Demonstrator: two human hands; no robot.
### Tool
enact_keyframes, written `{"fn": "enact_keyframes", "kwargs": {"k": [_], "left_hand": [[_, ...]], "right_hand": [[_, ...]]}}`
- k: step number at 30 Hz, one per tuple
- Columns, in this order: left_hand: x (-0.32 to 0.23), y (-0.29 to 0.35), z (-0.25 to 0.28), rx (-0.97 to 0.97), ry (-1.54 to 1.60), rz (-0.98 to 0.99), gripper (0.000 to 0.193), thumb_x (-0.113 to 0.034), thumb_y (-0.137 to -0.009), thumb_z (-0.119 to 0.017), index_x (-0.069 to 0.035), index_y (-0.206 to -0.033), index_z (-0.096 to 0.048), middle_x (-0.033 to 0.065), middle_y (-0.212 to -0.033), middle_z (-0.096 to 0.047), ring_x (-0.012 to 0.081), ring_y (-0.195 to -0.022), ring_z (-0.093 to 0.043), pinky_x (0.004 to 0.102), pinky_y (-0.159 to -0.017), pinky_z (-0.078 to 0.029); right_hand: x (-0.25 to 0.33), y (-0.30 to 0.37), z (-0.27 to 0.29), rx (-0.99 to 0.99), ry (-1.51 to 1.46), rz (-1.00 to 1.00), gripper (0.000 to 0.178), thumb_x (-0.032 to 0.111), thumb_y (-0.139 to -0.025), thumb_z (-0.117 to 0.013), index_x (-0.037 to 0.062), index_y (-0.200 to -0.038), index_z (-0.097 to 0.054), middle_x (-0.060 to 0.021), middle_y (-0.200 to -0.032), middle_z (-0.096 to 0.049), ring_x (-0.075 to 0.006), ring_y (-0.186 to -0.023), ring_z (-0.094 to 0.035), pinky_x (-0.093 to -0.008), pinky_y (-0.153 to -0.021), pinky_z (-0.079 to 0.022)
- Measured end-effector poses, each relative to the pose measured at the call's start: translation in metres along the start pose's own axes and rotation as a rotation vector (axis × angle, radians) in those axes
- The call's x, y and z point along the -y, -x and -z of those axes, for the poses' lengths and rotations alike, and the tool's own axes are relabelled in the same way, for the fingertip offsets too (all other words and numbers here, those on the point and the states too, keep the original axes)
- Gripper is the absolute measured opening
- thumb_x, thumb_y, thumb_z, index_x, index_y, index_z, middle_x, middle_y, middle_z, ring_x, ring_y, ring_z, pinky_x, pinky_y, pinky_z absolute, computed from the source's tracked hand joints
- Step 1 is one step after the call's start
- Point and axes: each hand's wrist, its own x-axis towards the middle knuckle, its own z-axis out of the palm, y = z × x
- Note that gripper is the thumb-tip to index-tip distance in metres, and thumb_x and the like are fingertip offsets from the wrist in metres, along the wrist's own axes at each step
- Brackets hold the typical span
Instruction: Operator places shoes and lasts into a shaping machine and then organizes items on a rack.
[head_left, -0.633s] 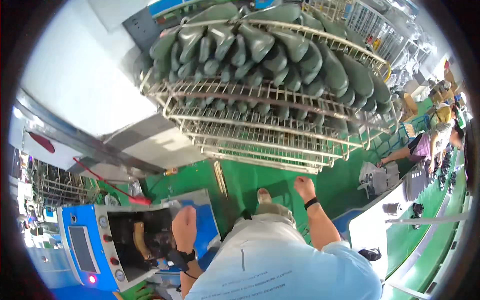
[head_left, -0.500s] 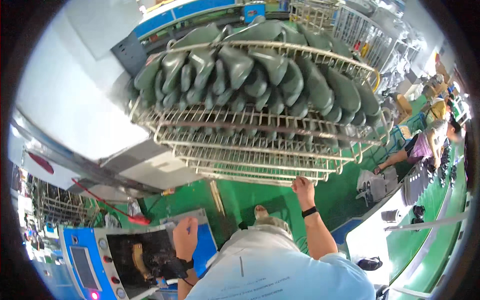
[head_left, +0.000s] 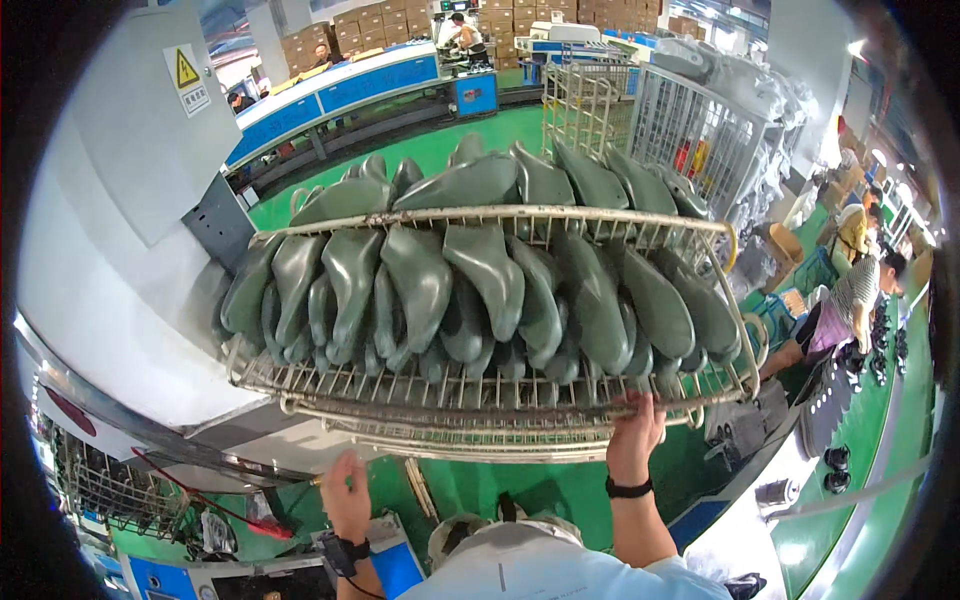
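1 cream-coloured, tiered wire rack

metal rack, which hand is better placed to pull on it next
Probably the right hand: it is up at the near edge of the metal rack, and its fingers seem to curl at the bars. The left hand sits lower in the picture, open and holding nothing.

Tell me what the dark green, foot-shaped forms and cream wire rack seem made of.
Dark green, foot-shaped forms: probably hard plastic, smooth and shiny, given their bright highlights.
Cream wire rack: likely painted or coated metal, given its thin, straight bars; brownish marks could be rust.
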Motion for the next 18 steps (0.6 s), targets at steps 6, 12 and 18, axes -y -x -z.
{"fn": "enact_keyframes", "kwargs": {"k": [6, 12, 18], "left_hand": [[-0.011, -0.074, 0.004, -0.292, -0.013, 0.002, 0.042, -0.015, -0.098, -0.059, 0.000, -0.136, -0.052, 0.0204, -0.128, -0.060, 0.0380, -0.116, -0.057, 0.0468, -0.099, -0.044], [0.017, -0.143, -0.044, -0.418, -0.039, -0.252, 0.047, -0.022, -0.098, -0.050, 0.004, -0.137, -0.050, 0.0237, -0.139, -0.051, 0.0436, -0.127, -0.047, 0.0535, -0.110, -0.031], [0.024, -0.140, -0.048, -0.448, -0.076, -0.325, 0.039, -0.029, -0.096, -0.041, 0.002, -0.109, -0.061, 0.0245, -0.127, -0.060, 0.0459, -0.126, -0.047, 0.0577, -0.110, -0.027]], "right_hand": [[0.031, 0.007, -0.055, -0.315, -0.109, -0.055, 0.015, 0.007, -0.094, -0.055, 0.0062, -0.110, -0.055, -0.0095, -0.095, -0.066, -0.0203, -0.083, -0.062, -0.0326, -0.068, -0.050], [-0.009, -0.015, -0.024, -0.478, 0.037, 0.097, 0.020, 0.019, -0.095, -0.058, 0.0009, -0.102, -0.060, -0.0088, -0.100, -0.063, -0.0202, -0.090, -0.059, -0.0357, -0.080, -0.048], [-0.009, -0.005, 0.015, -0.285, 1.150, 0.504, 0.032, 0.028, -0.081, -0.075, 0.0027, -0.100, -0.070, -0.0209, -0.088, -0.070, -0.0390, -0.085, -0.065, -0.0461, -0.075, -0.051]]}}
